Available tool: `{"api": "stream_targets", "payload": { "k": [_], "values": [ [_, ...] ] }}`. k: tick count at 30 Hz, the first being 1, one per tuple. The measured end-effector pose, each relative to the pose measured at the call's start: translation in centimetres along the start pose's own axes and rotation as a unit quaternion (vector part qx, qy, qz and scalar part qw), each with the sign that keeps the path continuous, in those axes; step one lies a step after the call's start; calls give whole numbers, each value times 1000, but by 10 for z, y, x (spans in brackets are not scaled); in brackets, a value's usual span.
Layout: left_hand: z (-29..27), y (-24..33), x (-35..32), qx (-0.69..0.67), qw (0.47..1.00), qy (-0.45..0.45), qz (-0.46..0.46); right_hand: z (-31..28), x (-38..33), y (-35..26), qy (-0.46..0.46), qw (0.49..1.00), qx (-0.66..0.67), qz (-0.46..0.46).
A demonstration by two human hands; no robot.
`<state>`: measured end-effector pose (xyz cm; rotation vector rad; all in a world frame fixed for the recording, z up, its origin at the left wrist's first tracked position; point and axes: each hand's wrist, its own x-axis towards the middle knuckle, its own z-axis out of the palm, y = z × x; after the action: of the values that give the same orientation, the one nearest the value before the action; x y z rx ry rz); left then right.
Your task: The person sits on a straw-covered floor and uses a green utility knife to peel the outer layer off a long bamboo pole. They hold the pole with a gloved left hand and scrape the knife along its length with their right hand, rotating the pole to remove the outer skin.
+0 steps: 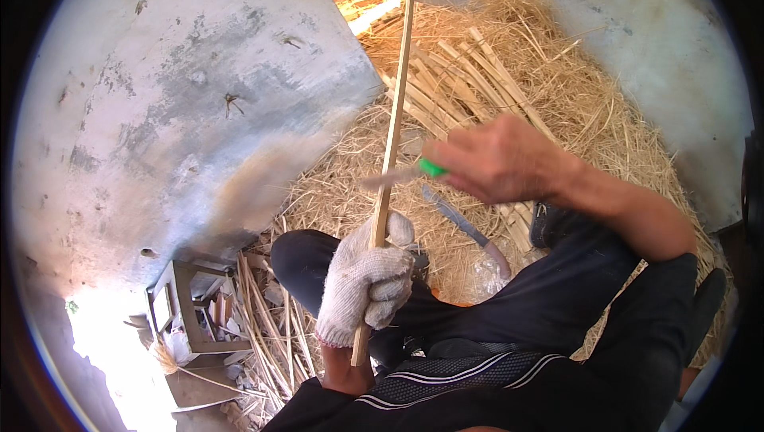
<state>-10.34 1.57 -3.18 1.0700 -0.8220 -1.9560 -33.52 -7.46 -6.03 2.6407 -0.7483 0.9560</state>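
My left hand [368, 281], in a knitted white work glove, is closed around the lower part of a long split bamboo strip [395, 114]. The strip stands nearly upright, and its top runs out at the upper edge of the view. My bare right hand [501, 157] grips the green handle of a knife [431, 168], whose blade is blurred by motion. That blade crosses the strip above the glove; whether it touches cannot be told. On the shavings below lies a second, larger knife [458, 217] with a dark blade and brownish handle.
Pale shavings [629, 145] heap across the floor, with a bundle of split strips [469, 82] on them. A crumpled clear plastic bag [489, 274] lies by the larger knife. Left are a box-like frame [179, 309] holding scraps and more thin strips [267, 321]. Worn walls [199, 90] stand close.
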Motion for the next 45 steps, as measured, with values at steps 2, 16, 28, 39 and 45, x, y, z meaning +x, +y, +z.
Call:
{"api": "stream_targets", "payload": {
  "k": [2, 16, 28, 39, 45],
  "values": [
    [2, 0, -1, 2, 1000, 14, 12, -1, 0, -18, -10, 1000, 10, -13],
    [8, 3, -8, -12, 998, 61, -22, 25, 8, -28, -11, 997, -81, 5],
    [-26, -13, 2, -248, 953, -157, -79, 74, 28, -8, -37, 992, -59, 107],
    [6, -47, -2, -169, 971, -135, -97, 46, -5, 173, -67, 905, -170, 385],
    [-20, -31, -2, -195, 976, -96, -32, 33, 32, 55, -29, 964, 139, 227]
  ]
}}
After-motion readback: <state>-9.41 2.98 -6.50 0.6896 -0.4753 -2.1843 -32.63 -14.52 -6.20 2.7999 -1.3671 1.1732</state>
